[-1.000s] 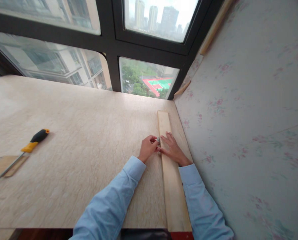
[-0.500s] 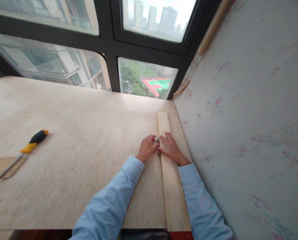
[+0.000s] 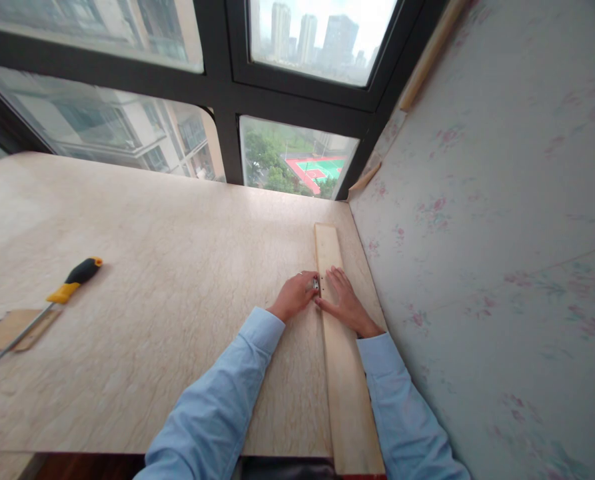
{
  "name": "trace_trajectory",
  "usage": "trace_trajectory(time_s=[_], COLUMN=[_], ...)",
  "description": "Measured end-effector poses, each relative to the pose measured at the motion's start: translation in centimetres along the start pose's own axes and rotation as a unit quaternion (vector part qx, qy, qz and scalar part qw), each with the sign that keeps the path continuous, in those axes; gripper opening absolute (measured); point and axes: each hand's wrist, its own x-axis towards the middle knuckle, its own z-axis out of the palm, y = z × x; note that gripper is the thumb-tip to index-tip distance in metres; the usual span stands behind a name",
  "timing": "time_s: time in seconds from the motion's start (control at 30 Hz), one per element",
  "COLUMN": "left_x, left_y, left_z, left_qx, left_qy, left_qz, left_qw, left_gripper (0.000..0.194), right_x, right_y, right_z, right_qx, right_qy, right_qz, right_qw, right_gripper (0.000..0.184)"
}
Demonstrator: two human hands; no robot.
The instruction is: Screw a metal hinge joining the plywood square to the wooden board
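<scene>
A long pale wooden board (image 3: 344, 373) lies on the marble-patterned table (image 3: 167, 313) beside the right wall. My left hand (image 3: 293, 296) is curled at the board's left edge, pinching a small metal fitting (image 3: 316, 285) against it. My right hand (image 3: 346, 303) rests flat on top of the board, fingers stretched forward, thumb touching the fitting. A few small dark holes show in the board just beyond the fitting. Both arms wear light blue sleeves.
A screwdriver (image 3: 52, 300) with a black and yellow handle lies at the far left, its shaft over a small wooden piece (image 3: 10, 329). A wallpapered wall (image 3: 487, 233) stands close on the right. Dark-framed windows (image 3: 227, 87) line the table's far edge.
Both hands have stayed at the same spot on the board, with only small finger shifts around the fitting. The view has moved slightly.
</scene>
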Motion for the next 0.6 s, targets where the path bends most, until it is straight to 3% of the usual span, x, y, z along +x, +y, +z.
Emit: trace_trajectory(time_s=[0.47, 0.6], left_x=[-2.0, -1.8], left_y=[1.1, 0.8], left_z=[-1.0, -0.7], left_qx=[0.108, 0.093], left_qy=[-0.025, -0.012], left_qz=[0.073, 0.081], left_qw=[0.991, 0.992], left_gripper=[0.048, 0.040], right_x=[-2.3, -2.2], right_y=[-2.5, -2.4], right_z=[-0.3, -0.5], right_qx=[0.008, 0.017], right_qy=[-0.015, -0.028], right_qz=[0.015, 0.018], right_qw=[1.000, 0.999], right_gripper=[0.077, 0.081])
